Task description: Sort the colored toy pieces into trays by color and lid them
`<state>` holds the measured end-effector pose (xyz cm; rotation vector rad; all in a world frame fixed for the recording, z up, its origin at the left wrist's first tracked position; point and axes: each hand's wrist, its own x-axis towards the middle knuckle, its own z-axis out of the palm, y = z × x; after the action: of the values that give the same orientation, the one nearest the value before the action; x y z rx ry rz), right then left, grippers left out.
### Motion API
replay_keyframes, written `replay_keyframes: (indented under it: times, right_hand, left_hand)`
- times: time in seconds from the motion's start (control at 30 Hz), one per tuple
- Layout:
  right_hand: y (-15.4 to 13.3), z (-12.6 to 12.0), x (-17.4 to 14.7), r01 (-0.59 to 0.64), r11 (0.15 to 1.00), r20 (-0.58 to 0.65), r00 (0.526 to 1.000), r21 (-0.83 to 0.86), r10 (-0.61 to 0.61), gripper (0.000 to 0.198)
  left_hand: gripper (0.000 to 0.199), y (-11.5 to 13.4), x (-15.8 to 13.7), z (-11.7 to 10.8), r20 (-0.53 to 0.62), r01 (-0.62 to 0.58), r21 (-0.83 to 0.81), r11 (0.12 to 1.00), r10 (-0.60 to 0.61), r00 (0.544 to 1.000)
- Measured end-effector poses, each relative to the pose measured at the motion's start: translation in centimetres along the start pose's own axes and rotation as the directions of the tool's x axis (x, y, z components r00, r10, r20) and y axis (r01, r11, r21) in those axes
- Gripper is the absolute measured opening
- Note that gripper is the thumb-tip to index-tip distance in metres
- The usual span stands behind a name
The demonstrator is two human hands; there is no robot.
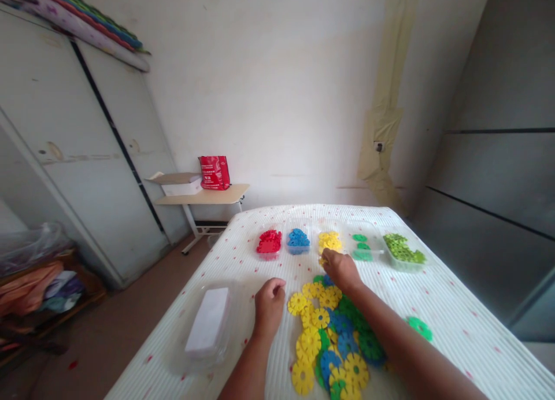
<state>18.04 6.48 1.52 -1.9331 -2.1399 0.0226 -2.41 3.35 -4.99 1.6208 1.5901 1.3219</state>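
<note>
My right hand [341, 268] reaches to the front of a clear tub holding yellow interlocking discs [330, 240]. Its fingers are pinched on a small yellow disc [322, 261], mostly hidden by the fingertips. My left hand [269, 306] rests over the cloth, fingers curled closed, with nothing visible in it. Between and below the hands spreads a loose pile of notched, flower-shaped discs in yellow [310, 342], blue [347, 343] and green [371, 345]. My right forearm covers part of the pile.
Further tubs hold red pieces [269, 242], blue pieces [299, 239], a few green discs [361, 247] and light-green pieces [403, 248]. A clear container with a white block [208, 320] sits left. One green disc [420, 328] lies right. A side table [229, 194] stands behind.
</note>
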Motion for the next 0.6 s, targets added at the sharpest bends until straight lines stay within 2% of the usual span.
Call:
replay_keyframes:
  times: [0.1, 0.17, 0.23, 0.37, 0.6]
  right_hand:
    - [0.9, -1.5, -1.6, 0.112, 0.975, 0.065, 0.990, 0.193, -0.126, 0.021]
    - [1.5, -2.2, -2.9, 0.195, 0.912, 0.145, 0.955, 0.360, -0.261, 0.025]
    - [1.8, -2.5, -4.2, 0.240, 0.875, 0.188, 0.920, 0.420, -0.343, 0.032]
    - [1.7, -1.8, -5.5, 0.284, 0.901, 0.202, 0.911, 0.328, -0.361, 0.044]
    - [0.2, -1.6, -5.5, 0.267, 0.956, 0.322, 0.901, 0.118, -0.291, 0.053]
  left_hand:
    - [0.021, -0.1, 0.0, 0.1, -0.002, -0.008, -0.003, 1.000, 0.008, 1.000]
    - [0.021, -0.2, 0.0, 0.2, -0.004, -0.013, -0.003, 1.000, 0.013, 1.000]
    - [0.021, -0.3, 0.0, 0.3, -0.006, -0.016, -0.002, 1.000, 0.015, 1.000]
    - [0.021, -0.2, 0.0, 0.3, -0.013, -0.007, 0.003, 1.000, 0.007, 1.000]
    - [0.023, 0.1, 0.0, 0.2, -0.006, 0.006, 0.002, 1.000, -0.006, 1.000]
